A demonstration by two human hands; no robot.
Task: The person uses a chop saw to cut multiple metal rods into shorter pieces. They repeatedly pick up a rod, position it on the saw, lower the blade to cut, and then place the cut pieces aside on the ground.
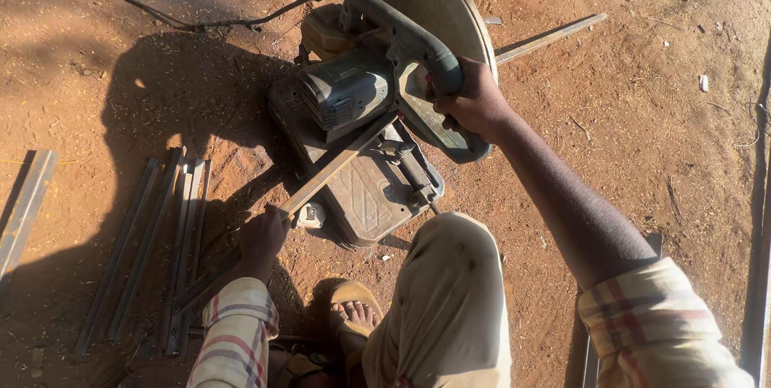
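Head view, looking straight down: the chop saw sits on red dirt ground, and everything else is placed from it. The right hand is wrapped tight around the saw's handle on the right side of the machine, fingers curled fully closed on the grip. The round blade guard rises at the saw's far side, just beyond that hand, and the grey motor housing bulges out to the handle's left. A long metal bar lies slantwise across the saw's base plate, under the motor, and its far end pokes out past the guard toward the upper right. The left hand is clamped on the bar's near end, at the base's lower-left corner, fingers closed over it. Left of the saw, well apart, a bundle of cut metal strips lies side by side in shadow, with one more flat strip farther left again. A black power cable trails off from the saw's top toward the upper left. Near side of the base: a bent knee in light trousers and a sandalled foot, both just beside the plate. Plaid sleeves cover both forearms.
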